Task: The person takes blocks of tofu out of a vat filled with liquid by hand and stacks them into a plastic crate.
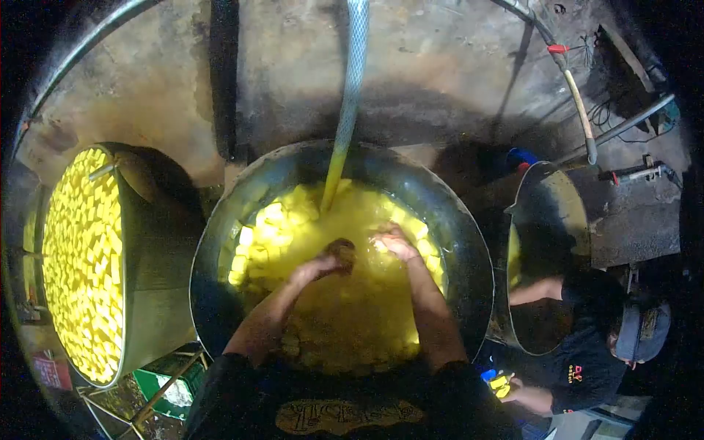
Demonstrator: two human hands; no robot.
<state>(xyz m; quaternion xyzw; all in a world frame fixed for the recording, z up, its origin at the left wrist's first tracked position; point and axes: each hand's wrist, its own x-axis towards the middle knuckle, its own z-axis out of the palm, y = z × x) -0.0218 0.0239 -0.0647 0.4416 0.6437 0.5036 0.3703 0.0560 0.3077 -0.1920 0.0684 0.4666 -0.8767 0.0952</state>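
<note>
A large round dark tub (469, 242) stands in front of me, holding murky yellow liquid (345, 308) and many pale yellow blocks (275, 220) piled at its far left and right sides. My left hand (339, 257) is over the middle of the liquid, bent at the wrist; shadow and blur hide its fingers. Just right of it, my right hand (394, 242) is at the surface beside the right-hand blocks, fingers loosely bent and pointing left, nothing clearly held. A clear braided hose (350, 88) hangs down into the tub beyond my hands.
Left stands a tall drum (158, 293) filled with yellow blocks, near a green crate (180, 385). To the right is another metal drum (550, 220). A co-worker (594, 352) in a cap reaches one arm into it; their other hand is at a yellow item (501, 385). A concrete wall rises behind.
</note>
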